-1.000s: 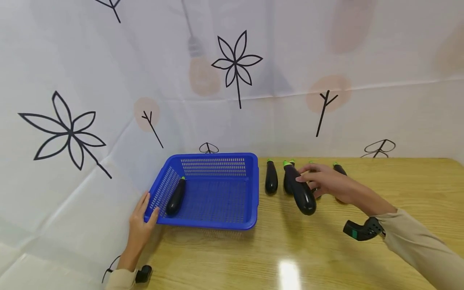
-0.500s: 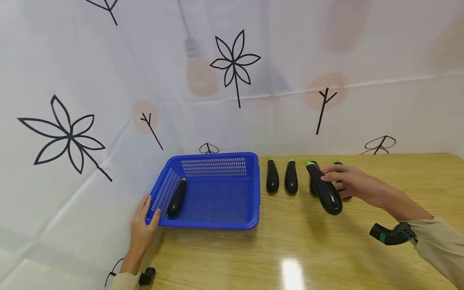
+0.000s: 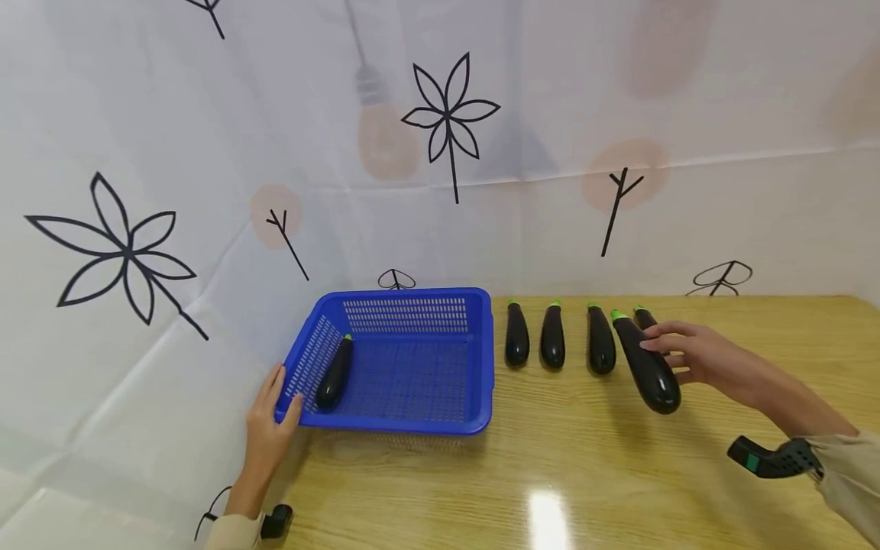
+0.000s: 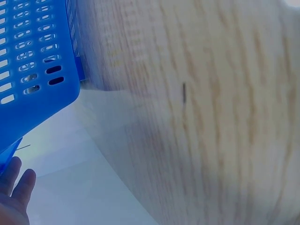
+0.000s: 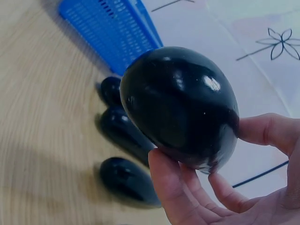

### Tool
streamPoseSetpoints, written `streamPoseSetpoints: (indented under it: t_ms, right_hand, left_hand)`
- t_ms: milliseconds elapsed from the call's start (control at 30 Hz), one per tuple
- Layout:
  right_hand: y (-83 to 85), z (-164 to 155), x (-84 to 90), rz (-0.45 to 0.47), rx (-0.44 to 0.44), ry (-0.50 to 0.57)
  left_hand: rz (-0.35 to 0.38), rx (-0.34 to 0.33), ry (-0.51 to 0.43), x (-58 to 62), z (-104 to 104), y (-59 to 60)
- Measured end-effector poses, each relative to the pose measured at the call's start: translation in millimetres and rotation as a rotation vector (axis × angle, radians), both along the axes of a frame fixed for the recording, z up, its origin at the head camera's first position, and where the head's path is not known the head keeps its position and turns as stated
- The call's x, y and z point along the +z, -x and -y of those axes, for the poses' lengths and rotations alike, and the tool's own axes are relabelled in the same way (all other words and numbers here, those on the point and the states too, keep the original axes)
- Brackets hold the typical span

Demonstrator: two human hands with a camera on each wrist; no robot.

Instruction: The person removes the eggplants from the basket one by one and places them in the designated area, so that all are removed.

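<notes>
A blue slotted basket point(image 3: 481, 367) stands on the wooden table, with one dark eggplant point(image 3: 334, 373) lying along its left wall. My left hand point(image 3: 271, 424) rests against the basket's front left corner, fingers straight along the side and thumb at the rim. My right hand point(image 3: 694, 355) grips a glossy eggplant point(image 3: 646, 368) just above the table at the right end of a row. The right wrist view shows that eggplant's round end point(image 5: 180, 105) pinched between thumb and fingers. Three eggplants point(image 3: 552, 338) lie side by side right of the basket, and another eggplant point(image 3: 644, 317) lies behind the held one.
A white cloth printed with black leaves covers the back and the left side. The table point(image 3: 550, 473) stretches bare toward me and to the right. The left wrist view shows only the basket's wall point(image 4: 33, 61), my fingertips point(image 4: 14, 187) and blurred wood.
My right hand has carried the eggplant to the right, from over the row's left part to its right end. The left hand and the basket have stayed put.
</notes>
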State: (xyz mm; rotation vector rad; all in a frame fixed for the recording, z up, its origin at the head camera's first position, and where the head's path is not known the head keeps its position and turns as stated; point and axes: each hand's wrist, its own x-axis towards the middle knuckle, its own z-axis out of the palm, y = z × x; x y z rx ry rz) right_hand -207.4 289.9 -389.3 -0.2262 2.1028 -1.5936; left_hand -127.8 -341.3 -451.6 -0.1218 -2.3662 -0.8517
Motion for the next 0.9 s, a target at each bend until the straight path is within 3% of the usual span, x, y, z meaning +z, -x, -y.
streamPoseSetpoints:
  t_ms: [900]
  right_hand:
    - [10.4, -35.1, -26.3, -0.052, -0.084, -0.168]
  left_hand:
    - [0.003, 0.008, -0.001, -2.1, 1.2, 1.6]
